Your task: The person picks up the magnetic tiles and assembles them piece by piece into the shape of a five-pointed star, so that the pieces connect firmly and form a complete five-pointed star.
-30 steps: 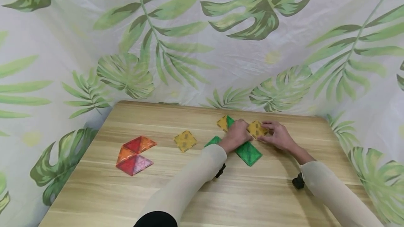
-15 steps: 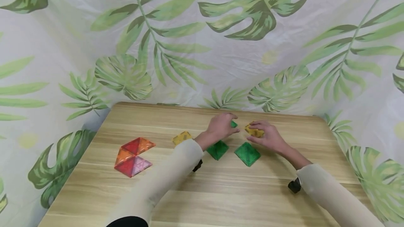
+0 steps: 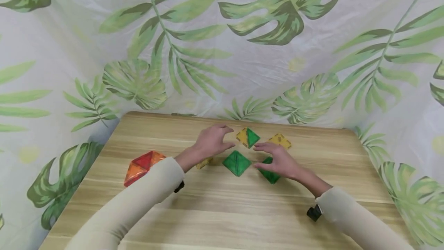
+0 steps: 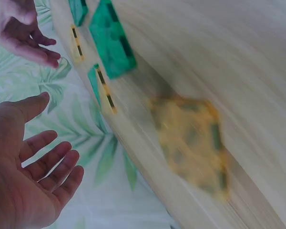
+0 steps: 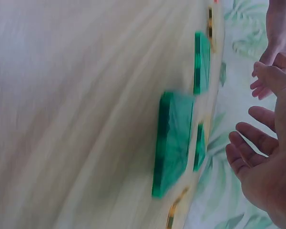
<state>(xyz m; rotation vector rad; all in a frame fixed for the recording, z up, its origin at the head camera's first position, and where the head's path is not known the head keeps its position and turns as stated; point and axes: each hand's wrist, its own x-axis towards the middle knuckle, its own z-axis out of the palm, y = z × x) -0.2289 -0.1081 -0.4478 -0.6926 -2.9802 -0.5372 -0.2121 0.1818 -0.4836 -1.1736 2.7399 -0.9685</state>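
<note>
It is a curtained-off spot, home or studio impossible to tell, with creased leaf-printed cloth (image 3: 222,65) hanging beyond the left grip (image 3: 211,141) and right grip (image 3: 279,160) and out to either side, around a wood-grain bench (image 3: 256,211) beneath them.

Left hand (image 3: 209,142): shifted toward the table's (image 3: 243,219) left edge, mostly hiding the left yellow tile (image 3: 204,163).
Right hand (image 3: 278,160): off the right yellow tile (image 3: 281,140), drawn toward the near edge, partly covering the right green tile (image 3: 269,176).
Yellow-green pair (image 3: 250,137), middle green tile (image 3: 237,163): now uncovered.
Red-orange cluster (image 3: 143,160): near-edge part now behind the left sleeve (image 3: 138,200).
</note>
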